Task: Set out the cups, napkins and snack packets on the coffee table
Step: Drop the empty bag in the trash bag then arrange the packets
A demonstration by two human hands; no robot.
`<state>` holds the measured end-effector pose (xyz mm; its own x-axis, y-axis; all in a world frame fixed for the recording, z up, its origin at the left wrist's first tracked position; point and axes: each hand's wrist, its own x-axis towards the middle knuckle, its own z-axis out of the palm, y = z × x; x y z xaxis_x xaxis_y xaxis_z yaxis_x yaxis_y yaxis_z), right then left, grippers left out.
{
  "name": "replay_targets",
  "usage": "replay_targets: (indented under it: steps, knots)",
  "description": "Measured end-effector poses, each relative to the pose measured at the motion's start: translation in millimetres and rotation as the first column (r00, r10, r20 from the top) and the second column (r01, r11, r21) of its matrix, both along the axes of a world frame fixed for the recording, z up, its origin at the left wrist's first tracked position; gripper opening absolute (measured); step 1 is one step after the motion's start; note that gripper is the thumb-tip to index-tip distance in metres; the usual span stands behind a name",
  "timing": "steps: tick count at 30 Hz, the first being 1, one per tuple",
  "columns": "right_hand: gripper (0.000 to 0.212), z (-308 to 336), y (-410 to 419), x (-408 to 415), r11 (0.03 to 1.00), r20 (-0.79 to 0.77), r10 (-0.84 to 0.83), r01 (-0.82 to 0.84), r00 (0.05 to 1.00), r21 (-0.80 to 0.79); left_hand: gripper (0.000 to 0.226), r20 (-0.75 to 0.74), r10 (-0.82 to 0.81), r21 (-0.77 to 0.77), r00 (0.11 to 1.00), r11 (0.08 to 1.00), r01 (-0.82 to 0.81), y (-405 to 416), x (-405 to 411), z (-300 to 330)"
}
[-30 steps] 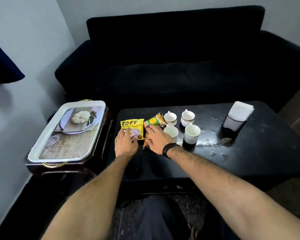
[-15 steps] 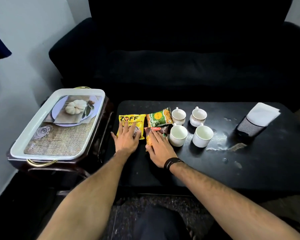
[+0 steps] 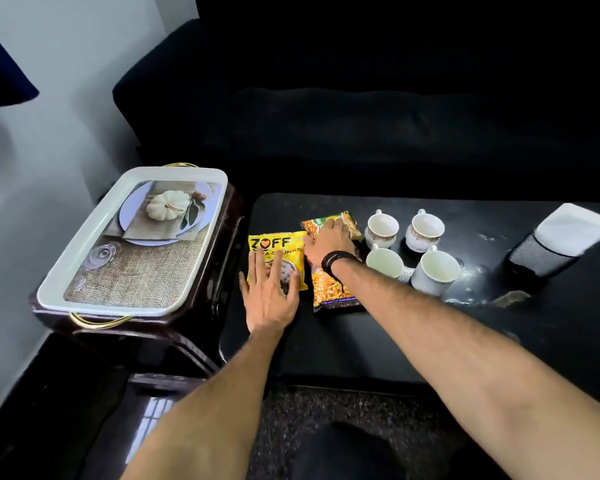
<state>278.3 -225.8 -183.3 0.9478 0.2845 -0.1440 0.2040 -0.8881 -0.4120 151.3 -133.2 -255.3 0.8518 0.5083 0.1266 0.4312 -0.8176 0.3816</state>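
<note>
Left hand: open, fingers spread, flat on the yellow packet.
Right hand: fingers curled over the green packet; grip unclear.
Orange packet: under right wrist.
Cups: four, just right of packets.
Napkins: in holder, far right on coffee table.

dim room; the black sofa swallows detail, glare streaks the coffee table near the napkin holder, wide-angle bending at the edges.
</note>
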Motion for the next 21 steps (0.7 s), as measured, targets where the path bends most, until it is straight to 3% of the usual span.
replay_targets:
  steps: [4,6,9,13,15,21]
  knots:
    - [0.052,3.1,5.5,28.7,0.983,0.034,0.169,-0.171,0.985,0.062,0.069,0.02,0.028,-0.013,0.999,1.0,-0.027,0.6,1.9,-0.7]
    - [0.053,4.0,5.5,40.6,0.967,0.012,0.242,-0.242,0.97,0.075,0.071,0.013,0.036,-0.005,0.999,0.999,-0.036,2.4,3.2,-1.7]
    - [0.063,1.7,7.0,42.5,0.967,0.044,0.226,-0.229,0.973,0.111,0.071,0.006,0.038,-0.005,0.999,0.999,-0.038,3.4,3.5,-1.7]
    - [0.067,-16.5,5.8,25.3,0.949,0.103,0.308,-0.298,0.946,-0.102,0.071,0.01,0.036,-0.004,0.999,0.999,-0.036,2.8,2.8,-2.0]
    - [0.063,-26.4,3.8,18.3,0.95,0.078,0.281,-0.266,0.957,-0.164,0.07,0.022,0.038,-0.004,0.999,0.999,-0.038,2.9,2.1,-2.1]
    - [0.06,-24.5,0.5,10.9,0.976,0.107,0.178,-0.161,0.978,-0.148,0.069,0.012,0.042,0.005,0.999,0.999,-0.042,2.4,2.8,-2.4]
